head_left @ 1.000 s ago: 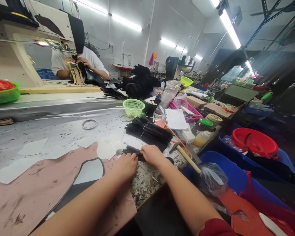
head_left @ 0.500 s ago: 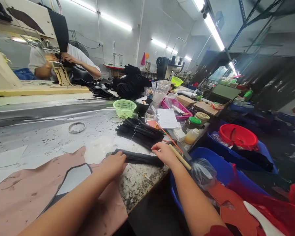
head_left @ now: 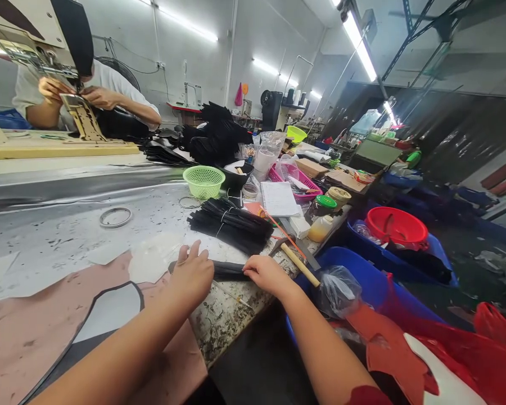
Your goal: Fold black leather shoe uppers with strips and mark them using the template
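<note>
A flat stack of black strips point(head_left: 229, 270) lies across the worn table near its front edge. My left hand point(head_left: 193, 271) rests over the stack's left part, fingers apart and partly raised. At the right end, my right hand point(head_left: 266, 274) has its thumb and fingers closed on the strips. Just behind is a tied bundle of black strips point(head_left: 231, 225). To the left, a dark-edged piece with a pale centre point(head_left: 109, 312) lies on a pinkish sheet point(head_left: 63, 301), partly under my left forearm.
A hammer point(head_left: 299, 264) lies right of my right hand, by a notebook point(head_left: 278, 198) and a jar with a green lid point(head_left: 322, 203). Behind are a green basket point(head_left: 203, 181) and a tape ring point(head_left: 115, 217). Blue bins point(head_left: 362, 281) stand below. A co-worker point(head_left: 105, 93) sits at a sewing machine.
My right hand has moved left along the strips and closed on them. My left hand's fingers have lifted and spread. The whole view has shifted slightly.
</note>
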`<state>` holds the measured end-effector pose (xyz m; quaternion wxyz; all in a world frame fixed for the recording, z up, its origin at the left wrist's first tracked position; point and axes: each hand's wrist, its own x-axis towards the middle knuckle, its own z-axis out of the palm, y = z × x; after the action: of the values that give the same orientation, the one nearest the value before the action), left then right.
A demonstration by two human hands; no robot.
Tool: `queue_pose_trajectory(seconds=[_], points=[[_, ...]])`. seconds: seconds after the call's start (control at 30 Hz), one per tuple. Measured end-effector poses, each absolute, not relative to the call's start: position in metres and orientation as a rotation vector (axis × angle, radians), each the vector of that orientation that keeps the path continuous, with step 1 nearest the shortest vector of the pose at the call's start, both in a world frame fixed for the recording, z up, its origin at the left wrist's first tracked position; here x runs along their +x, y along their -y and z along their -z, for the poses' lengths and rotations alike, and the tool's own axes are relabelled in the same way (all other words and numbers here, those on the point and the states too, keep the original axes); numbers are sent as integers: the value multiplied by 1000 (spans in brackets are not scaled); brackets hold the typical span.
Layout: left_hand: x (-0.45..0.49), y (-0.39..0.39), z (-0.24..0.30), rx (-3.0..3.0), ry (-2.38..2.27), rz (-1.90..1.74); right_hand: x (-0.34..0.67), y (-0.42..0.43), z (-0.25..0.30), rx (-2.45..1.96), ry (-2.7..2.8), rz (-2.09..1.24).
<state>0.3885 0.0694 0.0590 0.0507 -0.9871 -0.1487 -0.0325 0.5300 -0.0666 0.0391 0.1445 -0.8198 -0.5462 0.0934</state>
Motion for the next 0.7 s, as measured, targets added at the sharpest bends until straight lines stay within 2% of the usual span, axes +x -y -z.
queue_pose_trajectory(seconds=[0.23, 0.7], points=[[398, -40, -54, -3117, 64, 46, 519, 60, -43, -2541, 1481, -128], [395, -39, -42, -3122, 47, -16, 517, 56, -44, -2623, 1552, -34]])
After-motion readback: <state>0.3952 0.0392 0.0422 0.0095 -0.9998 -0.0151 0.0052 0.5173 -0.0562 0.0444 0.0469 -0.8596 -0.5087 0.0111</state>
